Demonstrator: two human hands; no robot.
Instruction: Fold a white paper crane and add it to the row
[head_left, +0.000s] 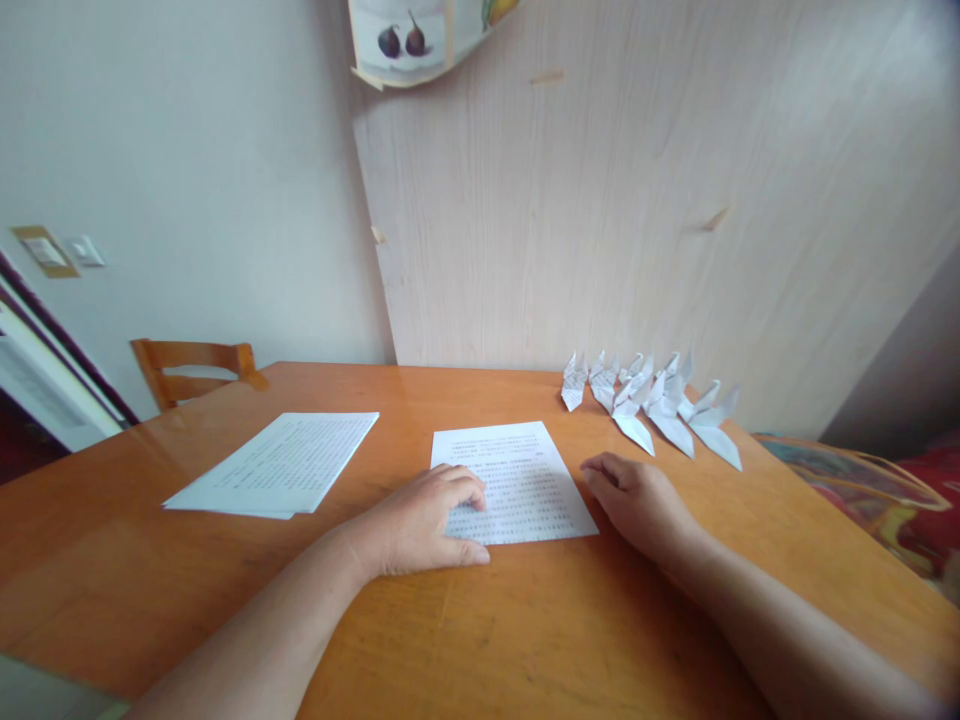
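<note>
Brown wooden table (480, 640): our left hand (427, 518) arches wide over illegibly printed white paper (521, 480); our right hand (641, 503) curls beside it, grip unclear.

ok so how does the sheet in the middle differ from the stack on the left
The sheet looks like a single page, while the stack shows more than one layer at its edges. The left hand reaches over the sheet; no hand is at the stack. Both are white, printed and lying flat.
</note>
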